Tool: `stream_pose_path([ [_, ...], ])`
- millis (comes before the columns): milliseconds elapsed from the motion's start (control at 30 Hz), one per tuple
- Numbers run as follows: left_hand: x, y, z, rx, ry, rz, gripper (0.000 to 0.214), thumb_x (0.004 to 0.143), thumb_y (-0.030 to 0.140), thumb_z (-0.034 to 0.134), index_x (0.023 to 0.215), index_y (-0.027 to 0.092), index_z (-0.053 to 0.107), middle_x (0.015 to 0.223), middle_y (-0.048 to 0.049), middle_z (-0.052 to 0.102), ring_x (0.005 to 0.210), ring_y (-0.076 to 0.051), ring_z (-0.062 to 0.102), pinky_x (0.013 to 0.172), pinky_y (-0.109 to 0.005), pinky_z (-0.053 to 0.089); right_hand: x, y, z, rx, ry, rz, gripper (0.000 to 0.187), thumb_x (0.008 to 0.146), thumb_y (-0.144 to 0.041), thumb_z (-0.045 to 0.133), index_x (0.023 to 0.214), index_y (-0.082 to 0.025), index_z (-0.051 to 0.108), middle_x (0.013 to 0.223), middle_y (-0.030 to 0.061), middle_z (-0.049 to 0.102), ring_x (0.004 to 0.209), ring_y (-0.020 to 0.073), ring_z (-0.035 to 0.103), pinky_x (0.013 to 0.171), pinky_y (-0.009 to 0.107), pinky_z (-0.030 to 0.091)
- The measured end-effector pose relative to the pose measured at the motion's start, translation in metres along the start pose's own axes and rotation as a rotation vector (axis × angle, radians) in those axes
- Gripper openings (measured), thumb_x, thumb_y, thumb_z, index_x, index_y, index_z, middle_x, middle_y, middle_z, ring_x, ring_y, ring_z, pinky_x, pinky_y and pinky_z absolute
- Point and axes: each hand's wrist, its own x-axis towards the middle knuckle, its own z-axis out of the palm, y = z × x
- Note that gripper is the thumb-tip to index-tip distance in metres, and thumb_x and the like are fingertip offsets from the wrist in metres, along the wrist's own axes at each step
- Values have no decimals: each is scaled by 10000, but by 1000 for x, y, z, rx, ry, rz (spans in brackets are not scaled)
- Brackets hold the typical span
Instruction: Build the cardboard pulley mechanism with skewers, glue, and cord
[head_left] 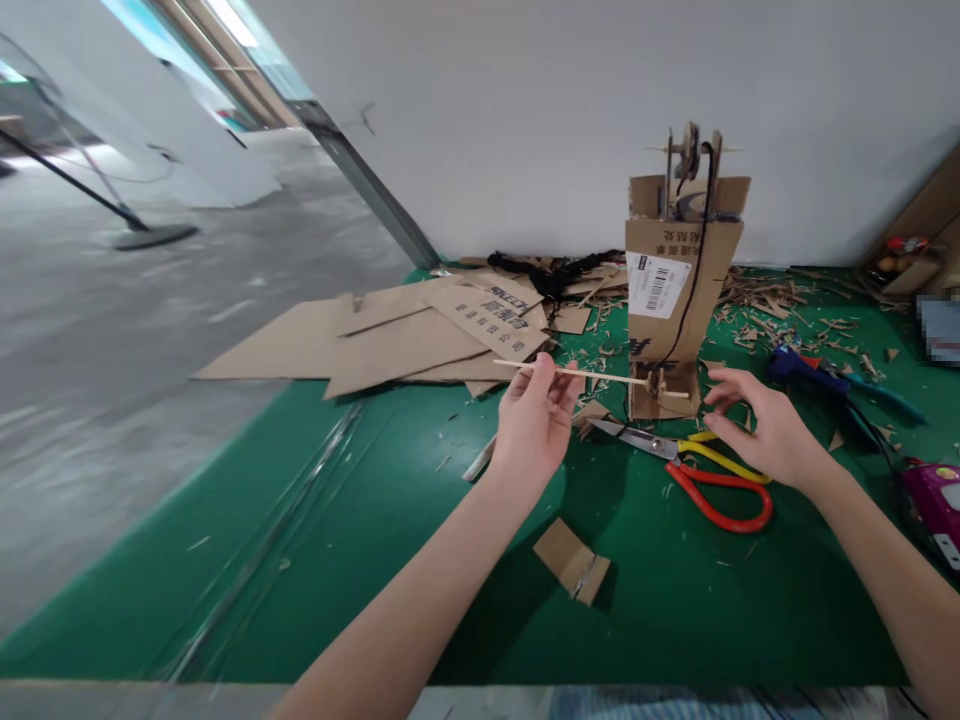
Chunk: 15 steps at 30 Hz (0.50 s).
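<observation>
Pale wood forms the thin straight stick (611, 377), pinched between the thumb and fingers of the left hand (534, 420), its right end in front of the base of the tall brown cardboard tower (669, 335). The right hand (766, 430) is free, fingers loosely curved, near the red-and-yellow-handled metal scissors (661, 447). Flat brown cardboard sheets (412, 350) lie leftward on the green tabletop (360, 540).
</observation>
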Motion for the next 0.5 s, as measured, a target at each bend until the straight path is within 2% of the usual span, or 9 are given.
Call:
stream_pose_path([
  [67, -2, -3, 2, 10, -15, -15, 225, 928, 117, 631, 709, 157, 598, 644, 12, 672, 665, -87, 698, 695, -181, 590, 1, 0, 4, 50, 54, -1, 303, 934, -330, 564, 1213, -212, 553, 986, 77, 730, 861, 227, 721, 849, 435, 570],
  [133, -5, -5, 3, 31, -42, -31, 234, 938, 132, 622, 706, 157, 600, 645, 7, 680, 645, -84, 692, 691, -184, 592, 1, -1, 11, 46, 117, -7, 284, 921, -308, 578, 1189, -215, 582, 976, 72, 725, 871, 227, 715, 867, 435, 565],
  [200, -7, -8, 3, 53, -65, -47, 226, 931, 149, 638, 708, 160, 603, 637, 12, 680, 617, -84, 685, 659, -181, 591, 1, -2, 19, 82, 175, 21, 336, 891, -319, 628, 1210, -222, 590, 1007, 74, 713, 878, 225, 705, 868, 432, 567],
  [267, -9, -10, 2, 63, -60, -65, 209, 920, 148, 653, 715, 164, 610, 632, 20, 678, 591, -81, 680, 607, -161, 577, 1, -3, 29, 243, 210, 116, 386, 852, -355, 682, 1205, -222, 600, 1032, 81, 705, 888, 222, 700, 837, 409, 581],
  [400, -11, -14, 1, 57, -35, -91, 220, 930, 87, 614, 721, 155, 619, 641, 25, 687, 573, -61, 679, 588, -127, 575, 2, -3, 43, 646, 176, 320, 274, 828, -411, 680, 998, -198, 655, 879, 61, 716, 728, 186, 696, 697, 344, 602],
  [500, -9, -15, 0, 50, -38, -100, 234, 934, 61, 594, 718, 148, 619, 648, 24, 690, 585, -61, 690, 605, -133, 593, 3, -3, 47, 689, 171, 345, 261, 829, -426, 677, 945, -193, 658, 794, 37, 703, 626, 157, 674, 620, 308, 592],
])
